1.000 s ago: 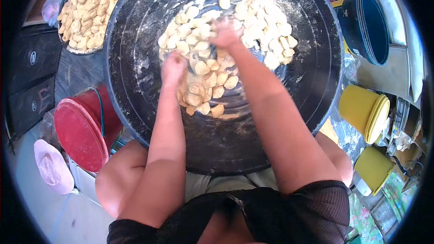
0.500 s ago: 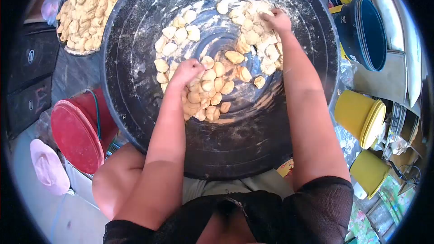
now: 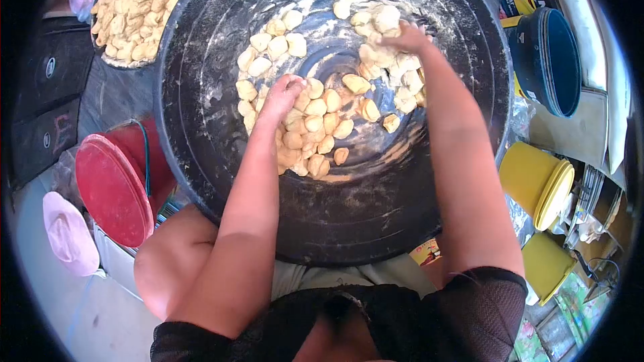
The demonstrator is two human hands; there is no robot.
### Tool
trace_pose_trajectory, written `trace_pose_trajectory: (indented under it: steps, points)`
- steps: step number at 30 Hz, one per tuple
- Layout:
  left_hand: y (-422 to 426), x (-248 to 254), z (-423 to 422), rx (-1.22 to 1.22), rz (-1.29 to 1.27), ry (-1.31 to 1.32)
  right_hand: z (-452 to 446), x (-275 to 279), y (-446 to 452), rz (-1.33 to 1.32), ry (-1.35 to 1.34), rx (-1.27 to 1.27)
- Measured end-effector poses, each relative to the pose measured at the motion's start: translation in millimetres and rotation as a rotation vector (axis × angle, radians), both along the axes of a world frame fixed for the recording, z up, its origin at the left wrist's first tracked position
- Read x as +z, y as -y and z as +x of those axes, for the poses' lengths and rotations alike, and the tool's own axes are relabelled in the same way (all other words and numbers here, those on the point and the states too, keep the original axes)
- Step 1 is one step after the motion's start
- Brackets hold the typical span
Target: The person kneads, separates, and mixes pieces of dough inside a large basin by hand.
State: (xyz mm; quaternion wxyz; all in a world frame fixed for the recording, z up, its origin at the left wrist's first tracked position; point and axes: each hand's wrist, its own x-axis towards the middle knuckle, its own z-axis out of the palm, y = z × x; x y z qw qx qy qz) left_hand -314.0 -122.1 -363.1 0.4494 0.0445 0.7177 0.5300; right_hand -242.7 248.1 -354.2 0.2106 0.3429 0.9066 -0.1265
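Note:
A wide black round tub (image 3: 355, 221) holds many flattened, floury dough pieces (image 3: 315, 123) in loose clusters. My left hand (image 3: 284, 96) is over the left-centre cluster, its fingers curled together against the pieces; whatever they may pinch is hidden. At the upper right of the tub, my right hand (image 3: 408, 39) reaches over a paler, more floured heap of dough pieces (image 3: 386, 19). Its fingers are apart and touch the heap. Dry flour coats the tub's far floor and wall.
A second container heaped with dough pieces (image 3: 137, 10) stands at the upper left. Left of the tub are a red lidded bucket (image 3: 114, 188) and a pink hat (image 3: 69, 234). On the right are a dark blue bucket (image 3: 547, 60) and two yellow buckets (image 3: 530, 177).
My right hand has shifted slightly down and left over the pale heap, its fingers spreading. My left hand has risen a little. The view has shifted slightly.

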Motion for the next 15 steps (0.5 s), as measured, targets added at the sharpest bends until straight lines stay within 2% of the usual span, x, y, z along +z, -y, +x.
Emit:
trace_pose_trajectory:
  steps: [2,5,8,9,10,12,13,15]
  points:
    - [0,2,0,0.049,-0.017,-0.018,-3,-7,7,-0.166,-0.177,-0.106]
    - [-7,12,-2,-0.051,-0.062,-0.044,-8,42,0,-0.567,-0.085,0.062]
    - [-8,-2,1,0.001,-0.022,-0.093,7,48,-13,-0.767,-0.307,-0.244]
    - [-6,-8,1,0.007,-0.025,-0.134,8,42,-13,-0.616,-0.167,-0.249]
    - [-4,-15,2,0.017,-0.026,-0.175,15,-8,-13,-0.487,-0.118,-0.233]
    - [-3,-22,4,0.035,-0.019,-0.208,4,-1,25,-0.377,-0.199,-0.070]
    - [-3,-24,4,0.037,-0.009,-0.204,1,12,47,-0.230,-0.096,-0.019]
    - [-2,-20,6,0.050,-0.010,-0.139,-14,55,53,-0.590,0.113,0.115]
